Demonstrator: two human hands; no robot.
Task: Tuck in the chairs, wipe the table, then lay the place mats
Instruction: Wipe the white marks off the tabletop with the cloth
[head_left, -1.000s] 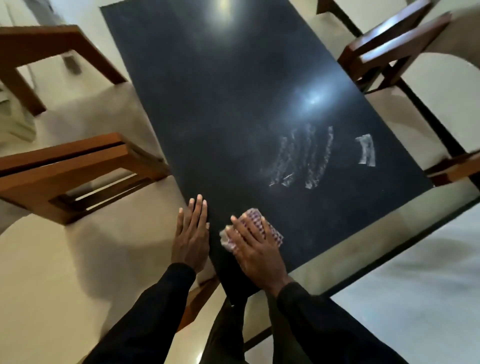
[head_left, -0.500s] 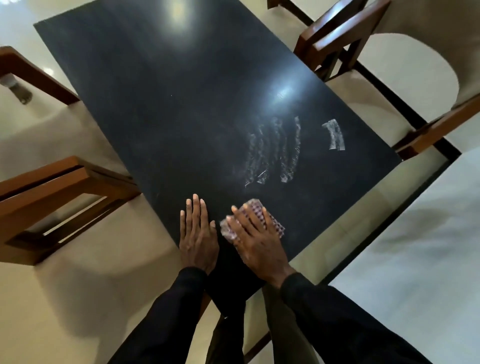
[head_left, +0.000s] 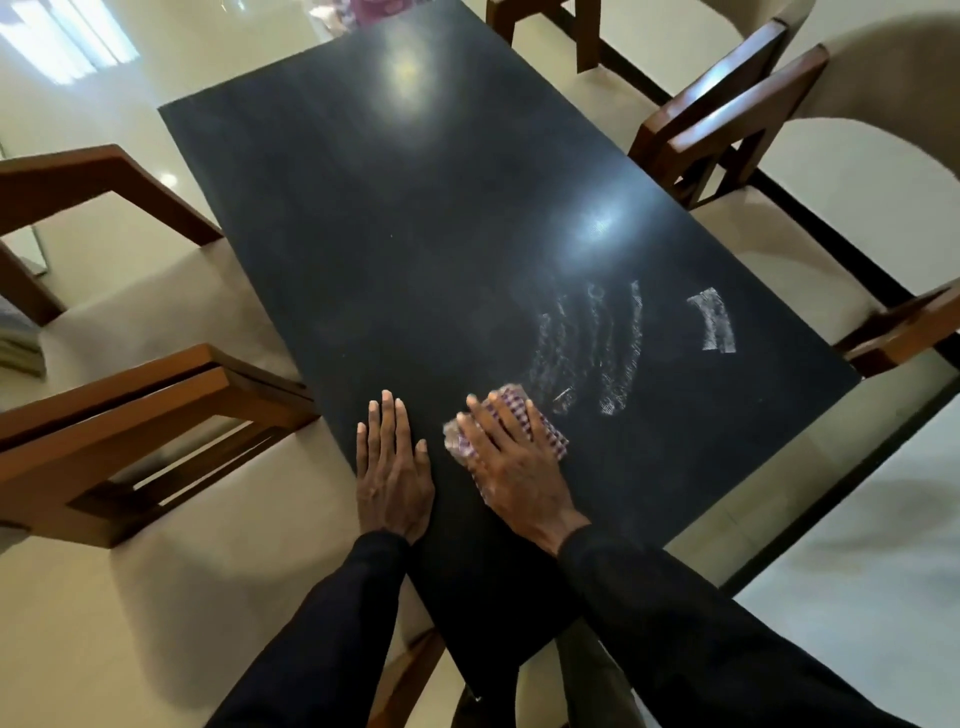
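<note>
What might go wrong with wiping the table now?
The small cloth under the right hand may just smear the white streaks around instead of lifting them. The separate white patch further right could get missed. The left hand, flat on the shiny table, may leave fresh fingerprints.

Two long sleeves of plain black cloth, smooth and close-fitting, fill the lower part of the frame. The left sleeve (head_left: 322, 639) rises from the bottom edge left of centre and ends in a snug cuff at the wrist. The right sleeve (head_left: 701, 639) comes in from the lower right corner, looks broader in the picture, and ends the same way. Beyond the cuffs the left grip (head_left: 395, 473) and right grip (head_left: 511, 467) are bare, with short-trimmed nails. Between the sleeves, at the bottom edge, shows a strip of dark greyish cloth, seemingly a trouser leg (head_left: 597, 680).
</note>
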